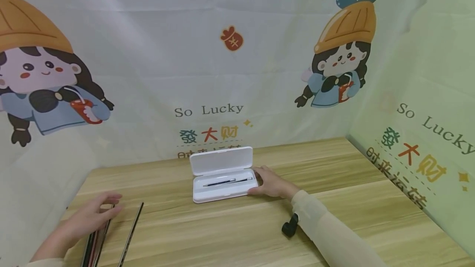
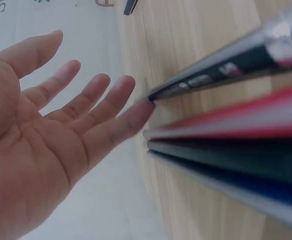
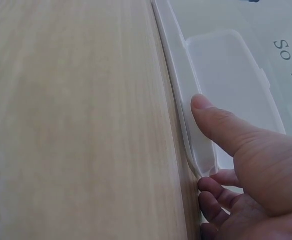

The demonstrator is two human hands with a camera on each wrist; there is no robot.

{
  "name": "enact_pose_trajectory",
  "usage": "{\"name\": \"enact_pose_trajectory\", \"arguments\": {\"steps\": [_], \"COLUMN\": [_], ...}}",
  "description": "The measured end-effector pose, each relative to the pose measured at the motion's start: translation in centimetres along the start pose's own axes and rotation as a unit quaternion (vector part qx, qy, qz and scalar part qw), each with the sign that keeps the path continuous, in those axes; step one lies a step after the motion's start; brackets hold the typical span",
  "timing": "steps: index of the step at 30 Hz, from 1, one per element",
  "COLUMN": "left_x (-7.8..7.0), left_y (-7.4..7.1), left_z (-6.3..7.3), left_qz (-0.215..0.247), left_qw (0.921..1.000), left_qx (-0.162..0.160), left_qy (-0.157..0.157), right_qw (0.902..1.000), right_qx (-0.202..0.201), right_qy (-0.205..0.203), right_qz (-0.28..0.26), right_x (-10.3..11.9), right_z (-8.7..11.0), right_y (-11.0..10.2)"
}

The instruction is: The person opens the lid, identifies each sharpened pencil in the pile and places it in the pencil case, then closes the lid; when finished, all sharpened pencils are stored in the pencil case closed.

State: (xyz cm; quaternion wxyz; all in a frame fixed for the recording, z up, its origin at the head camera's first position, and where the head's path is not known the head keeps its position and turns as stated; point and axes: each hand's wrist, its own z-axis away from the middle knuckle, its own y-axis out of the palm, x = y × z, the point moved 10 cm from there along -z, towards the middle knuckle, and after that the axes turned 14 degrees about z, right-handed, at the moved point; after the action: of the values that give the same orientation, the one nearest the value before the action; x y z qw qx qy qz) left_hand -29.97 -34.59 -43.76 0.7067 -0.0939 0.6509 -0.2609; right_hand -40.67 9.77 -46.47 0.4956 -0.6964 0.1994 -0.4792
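In the head view, an open white pencil case (image 1: 222, 197) lies on the wooden table, its lid (image 1: 222, 161) raised at the back. Two slim pencils (image 1: 219, 183) lie inside it. My right hand (image 1: 272, 182) holds the case's right end, the thumb at the front edge and the fingers around the far corner. My left hand (image 1: 87, 217) hovers over several pencils (image 1: 90, 248) at the left, fingers loosely extended. In the left wrist view, one fingertip is right at a dark pencil's tip, beside a red pencil (image 2: 236, 112). A single dark pencil (image 1: 131, 232) lies apart, to their right.
The wooden table (image 1: 178, 234) meets a printed cloth backdrop (image 1: 156, 73) at its back and sides. A small black device (image 1: 290, 226) sits at the right sleeve's cuff.
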Motion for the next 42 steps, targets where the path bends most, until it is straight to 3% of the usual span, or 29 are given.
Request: {"name": "enact_pose_trajectory", "arguments": {"steps": [7,10,13,17,21,27,33,35,42], "left_x": [-0.3,-0.4,-0.3,0.0,0.6,1.1,1.5,1.5,0.9], "left_y": [0.8,-0.3,-1.8,-2.7,-2.8,-2.6,-1.5,-1.1,0.0], "left_z": [0.0,0.3,0.6,0.9,1.0,1.0,1.0,0.9,0.6], "left_qz": [0.066,0.037,-0.021,-0.082,-0.097,-0.124,-0.066,-0.056,-0.121], "left_qw": [0.9978,0.9990,0.9979,0.9939,0.9918,0.9881,0.9938,0.9951,0.9909], "left_qx": [0.006,-0.023,-0.061,-0.073,-0.077,-0.074,-0.049,-0.044,-0.047], "left_qy": [0.012,0.012,0.002,-0.008,-0.029,-0.053,-0.074,-0.069,-0.035], "right_qw": [1.0000,1.0000,1.0000,1.0000,0.9999,0.9998,0.9998,0.9998,0.9999], "right_qx": [0.002,0.003,0.002,-0.001,0.003,0.008,0.003,0.001,-0.002], "right_qy": [0.003,-0.001,-0.003,-0.003,-0.003,0.002,0.002,0.000,0.000], "right_qz": [-0.003,-0.003,-0.006,-0.009,-0.012,-0.017,-0.020,-0.021,-0.015], "right_x": [0.1,0.3,0.4,0.4,0.4,0.4,0.3,0.4,0.3], "right_z": [0.0,0.0,0.0,0.1,0.1,0.0,0.0,0.1,0.2], "right_y": [0.0,0.0,-0.1,-0.3,-0.2,0.0,0.0,0.0,0.0]}}
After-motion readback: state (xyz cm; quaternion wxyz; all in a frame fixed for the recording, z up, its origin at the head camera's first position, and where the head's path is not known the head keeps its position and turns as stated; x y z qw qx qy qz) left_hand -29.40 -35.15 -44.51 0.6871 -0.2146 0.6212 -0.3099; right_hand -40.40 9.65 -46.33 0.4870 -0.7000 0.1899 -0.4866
